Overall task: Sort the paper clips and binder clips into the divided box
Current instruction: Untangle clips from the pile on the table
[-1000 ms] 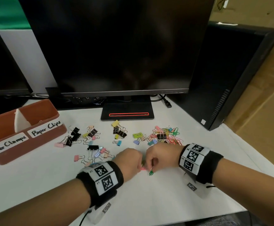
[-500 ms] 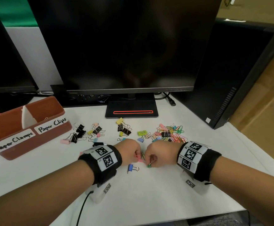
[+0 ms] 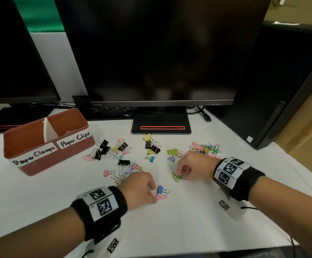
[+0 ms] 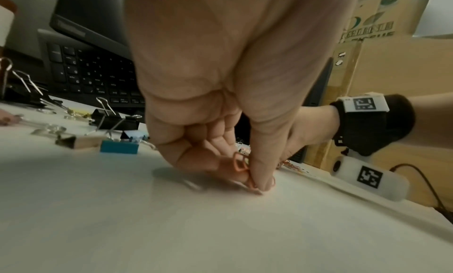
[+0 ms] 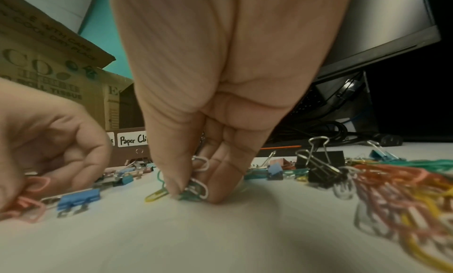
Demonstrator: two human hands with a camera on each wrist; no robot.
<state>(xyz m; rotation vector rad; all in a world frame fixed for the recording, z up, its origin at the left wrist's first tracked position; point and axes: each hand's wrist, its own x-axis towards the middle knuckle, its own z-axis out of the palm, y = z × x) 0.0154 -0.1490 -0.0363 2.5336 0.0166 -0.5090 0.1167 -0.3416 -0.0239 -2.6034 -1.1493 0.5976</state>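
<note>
My left hand (image 3: 142, 189) pinches pink paper clips (image 3: 160, 197) against the white table; in the left wrist view thumb and forefinger close on the pink paper clips (image 4: 241, 167). A blue binder clip (image 3: 160, 189) lies just beyond those fingers. My right hand (image 3: 190, 168) pinches a bunch of green and white paper clips (image 5: 196, 188), and a yellow-green paper clip (image 3: 175, 176) lies on the table beside its fingertips. The brown divided box (image 3: 30, 161), labelled "Paper Clamps" and "Paper Clips", stands at the left. Loose binder clips (image 3: 121, 162) and a paper clip pile (image 3: 207, 148) are scattered between.
A large monitor on a black stand (image 3: 160, 125) rises behind the clips. A black computer tower (image 3: 281, 90) stands at the right, a second monitor (image 3: 12, 53) at the left. The table's right edge (image 3: 300, 175) drops off to cardboard boxes.
The two hands, close together before, have drawn apart: the left came back and left with pink clips, the right went right with green ones. The blue binder clip now lies uncovered.
</note>
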